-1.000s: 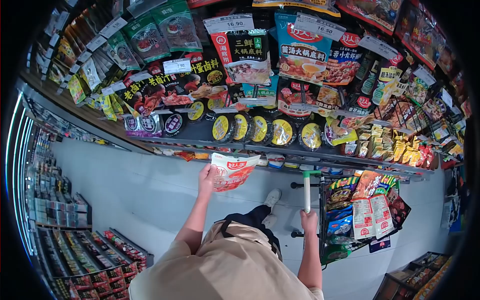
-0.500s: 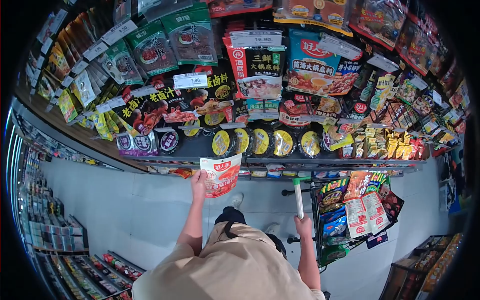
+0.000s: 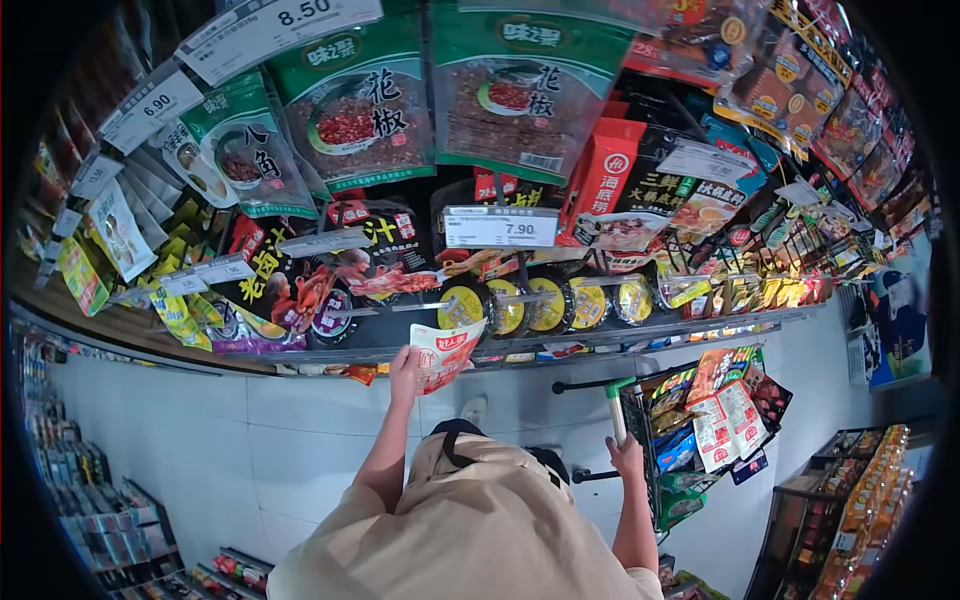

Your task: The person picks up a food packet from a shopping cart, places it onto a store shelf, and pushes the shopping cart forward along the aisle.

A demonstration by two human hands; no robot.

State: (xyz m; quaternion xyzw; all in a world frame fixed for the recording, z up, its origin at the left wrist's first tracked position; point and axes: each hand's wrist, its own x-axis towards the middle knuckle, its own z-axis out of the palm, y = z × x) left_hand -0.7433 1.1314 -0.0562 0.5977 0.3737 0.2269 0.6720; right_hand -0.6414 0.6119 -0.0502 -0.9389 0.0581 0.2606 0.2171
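My left hand [image 3: 404,375] is closed on the left edge of a white and red food pouch [image 3: 443,355], held upright in front of the lower shelf edge. To the right, my right hand [image 3: 627,456] is at the light-coloured handle [image 3: 617,410] of the cart, below its green end; its fingers look partly spread, with the palm side against the bar. Beside that hand the cart [image 3: 655,480] holds several packets, among them a white and red pouch pair [image 3: 728,425] lying on top.
A shelf edge [image 3: 640,337] runs across ahead, with round yellow-labelled tubs [image 3: 546,304] on it. Green-topped spice bags [image 3: 350,110] hang close above. A price tag [image 3: 500,227] sticks out. Other racks stand at the lower left and lower right [image 3: 840,510].
The view has moved nearer the hanging spice bags, and the shelf goods have shifted right. The pouch is still in my left hand, now tilted. My right hand's fingers have loosened on the handle.
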